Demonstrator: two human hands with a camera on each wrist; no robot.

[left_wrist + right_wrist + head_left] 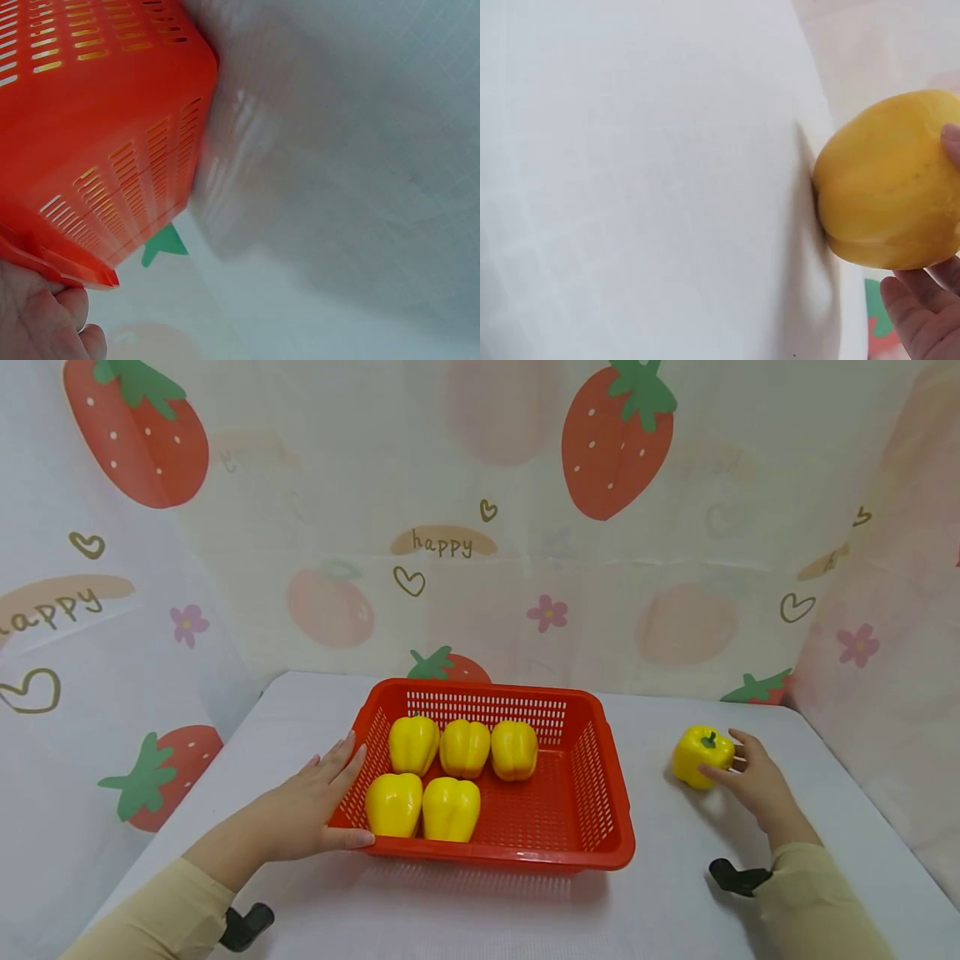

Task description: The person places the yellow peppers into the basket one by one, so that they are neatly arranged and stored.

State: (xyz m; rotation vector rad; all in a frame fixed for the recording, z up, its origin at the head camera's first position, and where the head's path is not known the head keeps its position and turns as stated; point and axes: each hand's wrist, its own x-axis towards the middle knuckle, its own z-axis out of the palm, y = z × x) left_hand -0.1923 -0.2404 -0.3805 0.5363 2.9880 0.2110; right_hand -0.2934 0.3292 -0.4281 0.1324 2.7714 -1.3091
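In the head view a red plastic basket [525, 858] with slotted walls stands on the table. Several yellow bell peppers [452, 807] sit inside it, in two rows toward its left. My left hand [307, 806] rests on the basket's left rim with fingers extended, its thumb lying on the front corner. The left wrist view shows fingertips beside the basket rim [67, 262]. To the right of the basket, my right hand [753, 781] holds one more yellow bell pepper [693, 752], thumb in front and fingers at its side. In the right wrist view this pepper [892, 184] is very close to the table.
The white table [652, 902] reaches the fabric backdrop [600, 602], printed with strawberries, hearts and flowers, which stands behind and on both sides. A dark wrist strap piece [247, 927] shows at the left sleeve, another strap piece [738, 877] at the right.
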